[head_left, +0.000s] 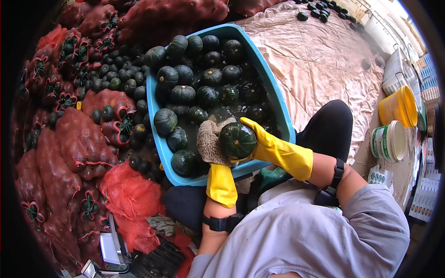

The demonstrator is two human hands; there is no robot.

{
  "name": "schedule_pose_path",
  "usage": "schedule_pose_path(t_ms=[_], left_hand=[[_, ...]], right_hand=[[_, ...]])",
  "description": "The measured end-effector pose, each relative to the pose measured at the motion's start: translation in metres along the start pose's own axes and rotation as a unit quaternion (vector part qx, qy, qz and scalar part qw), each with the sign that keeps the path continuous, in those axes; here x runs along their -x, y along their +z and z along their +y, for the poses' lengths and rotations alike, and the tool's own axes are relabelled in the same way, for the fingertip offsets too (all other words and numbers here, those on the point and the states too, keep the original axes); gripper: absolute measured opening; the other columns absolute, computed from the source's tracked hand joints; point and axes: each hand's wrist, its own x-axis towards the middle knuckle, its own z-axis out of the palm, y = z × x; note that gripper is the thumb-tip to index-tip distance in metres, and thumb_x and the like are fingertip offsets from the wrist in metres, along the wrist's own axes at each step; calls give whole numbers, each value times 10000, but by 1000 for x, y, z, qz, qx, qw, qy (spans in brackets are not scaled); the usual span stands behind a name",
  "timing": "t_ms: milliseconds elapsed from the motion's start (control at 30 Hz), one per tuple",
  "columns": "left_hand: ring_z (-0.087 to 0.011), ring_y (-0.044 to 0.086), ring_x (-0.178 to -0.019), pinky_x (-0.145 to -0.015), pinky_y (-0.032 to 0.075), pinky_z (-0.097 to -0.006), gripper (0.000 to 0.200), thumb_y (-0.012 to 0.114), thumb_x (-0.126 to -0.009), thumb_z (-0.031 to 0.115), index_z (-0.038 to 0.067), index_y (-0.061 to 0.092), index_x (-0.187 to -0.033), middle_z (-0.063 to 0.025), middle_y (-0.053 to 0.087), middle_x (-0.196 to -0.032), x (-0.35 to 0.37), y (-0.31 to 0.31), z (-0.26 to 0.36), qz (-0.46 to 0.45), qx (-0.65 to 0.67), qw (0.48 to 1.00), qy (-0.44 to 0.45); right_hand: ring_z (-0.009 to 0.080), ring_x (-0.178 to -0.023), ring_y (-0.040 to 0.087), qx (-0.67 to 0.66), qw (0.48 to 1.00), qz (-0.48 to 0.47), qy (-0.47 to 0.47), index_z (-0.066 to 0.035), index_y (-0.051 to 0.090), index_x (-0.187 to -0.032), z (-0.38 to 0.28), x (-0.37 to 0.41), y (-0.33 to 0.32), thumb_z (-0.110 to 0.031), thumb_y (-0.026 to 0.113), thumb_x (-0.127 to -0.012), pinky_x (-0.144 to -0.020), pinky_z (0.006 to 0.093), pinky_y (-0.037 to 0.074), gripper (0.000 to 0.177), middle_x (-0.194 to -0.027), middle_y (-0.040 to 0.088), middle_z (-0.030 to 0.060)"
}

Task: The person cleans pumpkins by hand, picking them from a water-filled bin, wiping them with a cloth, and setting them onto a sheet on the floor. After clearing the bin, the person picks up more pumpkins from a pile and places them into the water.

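Note:
A round dark-green pumpkin (237,140) is held over the near rim of a blue tub (211,181). My right hand (278,150), in a yellow rubber glove, grips it from the right, thumb side on top. Against the pumpkin's left side rests a fluffy beige cloth (209,142). My left hand (221,183), also yellow-gloved, is under and behind this cloth, and its fingers are hidden. Inside the tub, wet green pumpkins (182,94) lie in water, piled higher toward the far left.
Red mesh sacks (83,139) packed with produce fill the left side. Loose small pumpkins (123,74) lie between sacks and tub. A pale sheet (315,60) covers the floor at right. Further right stand a yellow bucket (397,107) and a white bucket (388,142).

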Motion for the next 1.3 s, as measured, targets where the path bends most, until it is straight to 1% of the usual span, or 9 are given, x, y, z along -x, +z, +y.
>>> schedule_pose_path(t_ms=[200,267,567,700,833,967,1100,1167,1300], left_hand=[[-253,729,-884,-867,595,-320,504,433,-932,353,-53,726,-998,-177,777,-1038,-5,-9,35,23,486,814,-317],[-190,727,-1000,-949,587,-308,408,483,-914,223,-44,721,-1109,-123,760,-1103,-53,-9,-85,-342,229,892,187],[-259,732,-974,-869,615,-363,343,532,-894,151,-89,687,-1084,-172,743,-1017,-21,-16,-5,-210,-144,964,73],[-290,734,-963,-833,627,-387,318,553,-885,119,-109,672,-1073,-194,735,-978,-23,-13,-19,-203,-171,956,121],[-466,670,-1083,-894,618,-540,536,451,-962,290,-117,547,-1298,-306,642,-1221,-7,-16,-23,-135,254,958,-14],[-305,723,-1063,-883,605,-448,391,609,-874,368,104,742,-1129,-116,737,-1156,-7,-16,-48,-111,-345,903,231],[-244,733,-987,-809,577,-396,172,705,-832,365,229,771,-914,-41,740,-1028,-21,-21,17,-208,-489,831,161],[-228,736,-971,-798,570,-384,133,712,-849,358,249,784,-872,-31,747,-1005,-27,-17,22,-233,-533,800,150],[-267,743,-954,-807,582,-413,211,681,-897,332,165,806,-931,-94,762,-991,-39,-13,-22,-285,-502,785,224]], right_hand=[[397,-1369,576,-188,962,-191,-46,-52,617,-1417,2,24,-10,-468,700,-996,-1127,593,500,598,-1434,645,188],[423,-1341,597,-161,959,-181,-147,-60,600,-1443,-14,53,-21,-496,718,-976,-1119,581,510,650,-1420,653,203],[339,-1200,667,0,650,182,-738,-67,585,-1398,-367,397,-108,-443,810,-907,-1054,499,548,658,-1342,670,164],[282,-1223,641,145,666,279,-677,-89,558,-1419,-387,338,-71,-340,826,-935,-1090,424,518,608,-1362,648,135],[191,-1244,651,448,735,122,-494,-65,653,-1380,-277,179,1,-260,711,-1041,-1097,351,503,396,-1332,702,107],[290,-1220,684,750,586,165,-258,-175,684,-1377,-148,75,36,-388,758,-937,-1015,345,533,494,-1307,729,91],[360,-1140,723,944,230,235,5,-116,688,-1371,-80,-46,-21,-382,791,-851,-918,491,585,592,-1233,751,142],[366,-1216,686,924,270,268,31,-83,665,-1388,-79,-78,-36,-397,858,-801,-945,502,575,694,-1312,713,192],[306,-1071,738,706,617,301,-175,-26,723,-1220,-88,-53,-65,-337,873,-831,-870,436,596,520,-1156,760,168]])
